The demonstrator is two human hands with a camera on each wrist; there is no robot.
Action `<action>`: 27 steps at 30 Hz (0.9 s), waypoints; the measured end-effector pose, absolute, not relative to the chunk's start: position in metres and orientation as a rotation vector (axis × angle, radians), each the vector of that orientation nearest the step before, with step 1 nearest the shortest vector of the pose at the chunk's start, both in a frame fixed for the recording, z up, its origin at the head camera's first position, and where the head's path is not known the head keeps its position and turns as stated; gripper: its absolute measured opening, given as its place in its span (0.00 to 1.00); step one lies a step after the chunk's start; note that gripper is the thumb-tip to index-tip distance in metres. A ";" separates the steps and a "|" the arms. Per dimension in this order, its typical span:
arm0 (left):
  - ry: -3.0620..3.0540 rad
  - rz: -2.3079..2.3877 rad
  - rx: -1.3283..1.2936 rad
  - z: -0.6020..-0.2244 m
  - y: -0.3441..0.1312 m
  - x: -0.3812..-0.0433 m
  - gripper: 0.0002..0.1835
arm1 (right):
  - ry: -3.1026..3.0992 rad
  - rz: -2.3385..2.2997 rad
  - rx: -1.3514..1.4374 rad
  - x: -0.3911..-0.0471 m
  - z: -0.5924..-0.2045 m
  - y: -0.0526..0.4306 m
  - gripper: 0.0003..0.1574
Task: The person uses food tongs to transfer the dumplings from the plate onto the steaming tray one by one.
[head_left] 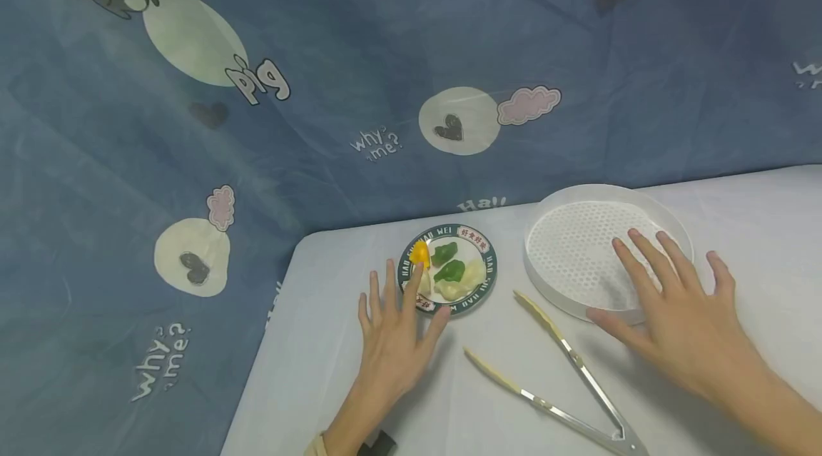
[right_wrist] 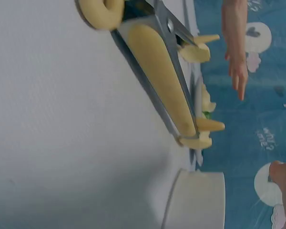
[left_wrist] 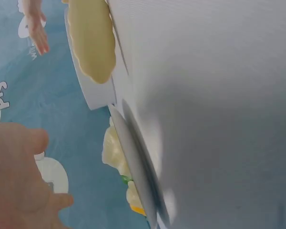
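Note:
My left hand [head_left: 394,342] hovers with fingers spread at the near-left edge of a small plate [head_left: 491,267] with a green patterned rim, holding nothing. On that plate lie green dumplings [head_left: 444,253], a yellow one [head_left: 419,254] and pale ones [head_left: 474,275]; the index finger partly covers the left side. Fingers also spread and holding nothing, my right hand [head_left: 687,313] overlaps the near-right part of a white round perforated tray [head_left: 559,242]. The right wrist view shows a space between that hand [right_wrist: 284,186] and the tray's wall [right_wrist: 195,200].
Metal tongs [head_left: 594,384] with yellowish tips lie spread apart between my hands, hinge end toward me. The white-covered table [head_left: 308,313] ends at the left, and a blue printed cloth [head_left: 359,49] rises behind it. A small black object [head_left: 379,444] shows by the left wrist.

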State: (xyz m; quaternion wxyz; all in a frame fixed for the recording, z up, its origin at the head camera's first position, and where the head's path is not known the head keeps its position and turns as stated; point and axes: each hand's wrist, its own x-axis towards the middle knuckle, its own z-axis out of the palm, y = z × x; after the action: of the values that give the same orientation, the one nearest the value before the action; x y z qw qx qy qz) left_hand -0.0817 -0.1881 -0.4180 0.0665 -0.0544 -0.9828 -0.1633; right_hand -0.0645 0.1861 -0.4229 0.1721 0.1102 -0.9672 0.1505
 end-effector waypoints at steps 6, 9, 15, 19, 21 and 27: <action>-2.941 -0.719 -0.039 -0.420 -0.192 -0.083 0.45 | -2.632 0.420 0.425 -0.050 -0.426 0.176 0.63; -2.928 -0.896 0.069 -0.421 -0.195 -0.085 0.45 | -2.581 0.429 0.465 -0.042 -0.427 0.169 0.64; -2.846 -1.179 0.262 -0.420 -0.199 -0.092 0.41 | -2.547 0.429 0.523 -0.029 -0.430 0.158 0.64; -2.826 -1.283 0.334 -0.419 -0.202 -0.097 0.39 | -2.609 0.413 0.552 -0.021 -0.432 0.154 0.62; -2.829 -1.320 0.341 -0.420 -0.203 -0.099 0.39 | -2.634 0.402 0.563 -0.017 -0.435 0.152 0.62; -2.812 -1.436 0.320 -0.422 -0.207 -0.102 0.40 | -2.707 0.364 0.588 -0.010 -0.445 0.148 0.65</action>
State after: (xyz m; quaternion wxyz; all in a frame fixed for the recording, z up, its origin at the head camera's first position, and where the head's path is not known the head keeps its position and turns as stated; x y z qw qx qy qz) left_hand -0.1022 -0.2067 -0.4220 -0.0160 0.1008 -0.8860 -0.4524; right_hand -0.0096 0.1475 -0.4453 0.1732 0.2071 -0.9543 0.1284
